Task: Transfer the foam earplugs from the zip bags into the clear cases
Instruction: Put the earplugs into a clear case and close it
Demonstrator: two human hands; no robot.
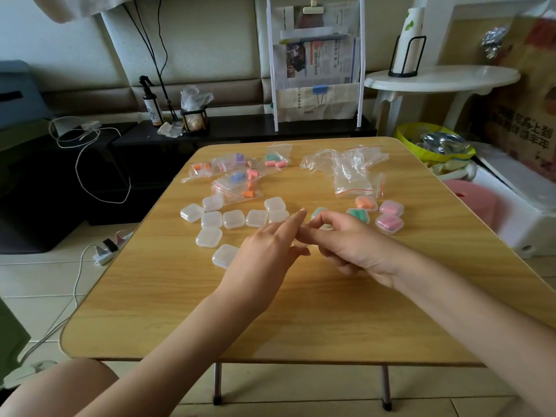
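Roughly a third of the work looks done, judging by the counter [301, 320]. Right of centre in the frame sit four filled cases [379, 215], one orange, one green and two pink, below a heap of emptied zip bags [352, 173]. Upper left of centre, several bags still holding earplugs [240, 176] lie in a loose cluster, and just below them wait about ten empty clear cases [222, 224]. At mid-frame the left hand [270, 251] has its fingers mostly straight and spread, index tip touching the right hand [352, 245], whose fingers curl and seem to pinch a green-filled case [319, 213]; whether its lid is closed I cannot tell
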